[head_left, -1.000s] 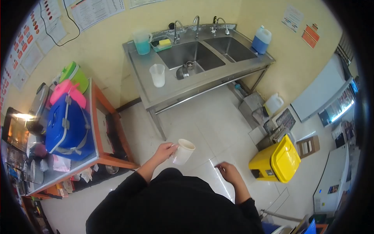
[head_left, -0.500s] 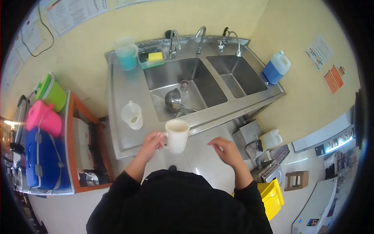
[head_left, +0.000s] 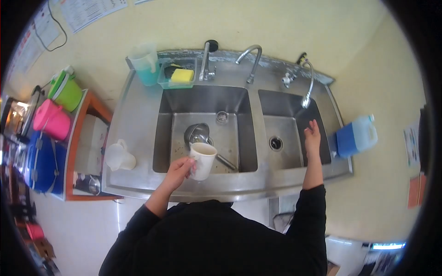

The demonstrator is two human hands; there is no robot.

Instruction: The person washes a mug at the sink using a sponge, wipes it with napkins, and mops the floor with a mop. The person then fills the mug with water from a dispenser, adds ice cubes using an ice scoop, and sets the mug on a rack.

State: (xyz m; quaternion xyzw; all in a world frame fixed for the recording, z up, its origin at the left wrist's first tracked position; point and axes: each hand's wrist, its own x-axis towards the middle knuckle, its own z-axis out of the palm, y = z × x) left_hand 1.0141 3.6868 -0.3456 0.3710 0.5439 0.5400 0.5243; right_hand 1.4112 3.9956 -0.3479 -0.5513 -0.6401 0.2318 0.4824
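My left hand (head_left: 180, 171) is closed round the handle of a white mug (head_left: 203, 164), which it holds upright at the front edge of the large left sink (head_left: 246, 147). Fingers outstretched, my right hand (head_left: 312, 138) is over the right side of the smaller right sink (head_left: 287, 120), with nothing in it. Just above those fingers hangs the spout of the right faucet (head_left: 309, 87). Behind the mug, a round metal vessel (head_left: 192, 132) lies in the left sink beside wire loops like a whisk's; the mug partly hides them.
A translucent white pitcher (head_left: 120, 156) stands on the left counter. At the back are a jug of teal liquid (head_left: 146, 69) and a tray with a yellow sponge (head_left: 182, 76). A blue-filled jerrycan (head_left: 353, 137) sits right of the sinks. Two more faucets (head_left: 252, 62) (head_left: 206, 62) rise behind.
My view has come closer to the sinks. The mug, still in my left hand, is now at the left sink's front edge. My right hand has reached forward and right, over the right sink.
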